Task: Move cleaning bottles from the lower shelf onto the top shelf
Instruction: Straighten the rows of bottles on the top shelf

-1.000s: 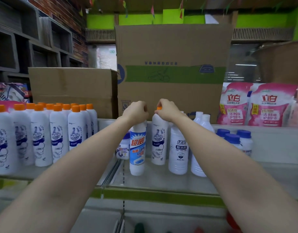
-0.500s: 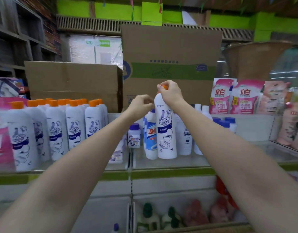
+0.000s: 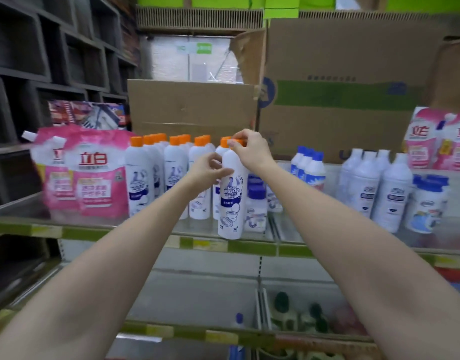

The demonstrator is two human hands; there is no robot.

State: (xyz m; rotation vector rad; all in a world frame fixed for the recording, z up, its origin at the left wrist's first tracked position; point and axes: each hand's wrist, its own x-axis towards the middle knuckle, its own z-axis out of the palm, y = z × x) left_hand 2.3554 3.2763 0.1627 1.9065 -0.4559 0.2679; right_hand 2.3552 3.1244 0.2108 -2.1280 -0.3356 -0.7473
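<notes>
A white Mr Muscle bottle (image 3: 232, 198) with an orange cap hangs just above the front edge of the top shelf (image 3: 135, 233). My right hand (image 3: 251, 149) grips it round the cap and neck. My left hand (image 3: 207, 170) touches the bottle's left shoulder with loosely bent fingers and holds nothing. Behind and to the left stands a row of the same orange-capped bottles (image 3: 169, 175). The lower shelf (image 3: 197, 331) holds dark-capped bottles (image 3: 296, 310), blurred.
Pink refill pouches (image 3: 91, 175) stand at the left of the top shelf and at the far right (image 3: 441, 139). Blue-capped bottles (image 3: 308, 167), white bottles (image 3: 379, 185) and small jars (image 3: 256, 203) fill the right. Cardboard boxes (image 3: 335, 100) stand behind.
My right hand has carried the Mr Muscle bottle leftward toward the orange-capped row. My left hand let go of the blue-labelled bottle and now touches the carried one. My view swung left.
</notes>
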